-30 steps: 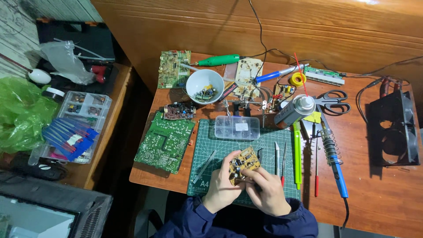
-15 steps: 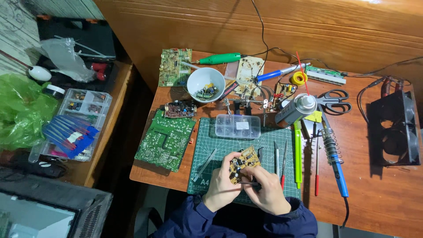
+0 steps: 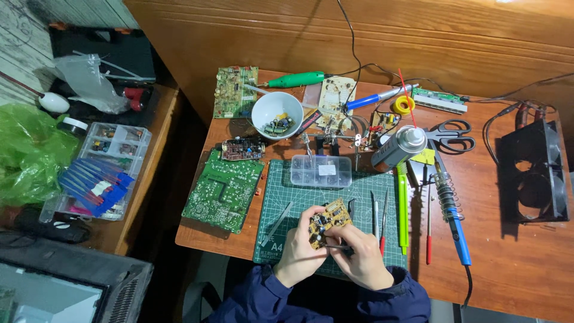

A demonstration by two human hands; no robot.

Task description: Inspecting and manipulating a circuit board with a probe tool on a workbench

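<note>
head view | looks steeply down from above the person | faces the brown wooden bench (image 3: pixel 514 263) | moderately far, whole bench top visible

A reddish-brown wooden workbench (image 3: pixel 514 257) stands against a wall of horizontal wood panelling (image 3: pixel 418 36), with light glancing off the boards at the upper right. To its left sits a lower wooden side table (image 3: pixel 156 146), and beyond that a pale, weathered plank wall (image 3: pixel 24 42). A dark gap separates the two surfaces.
</note>
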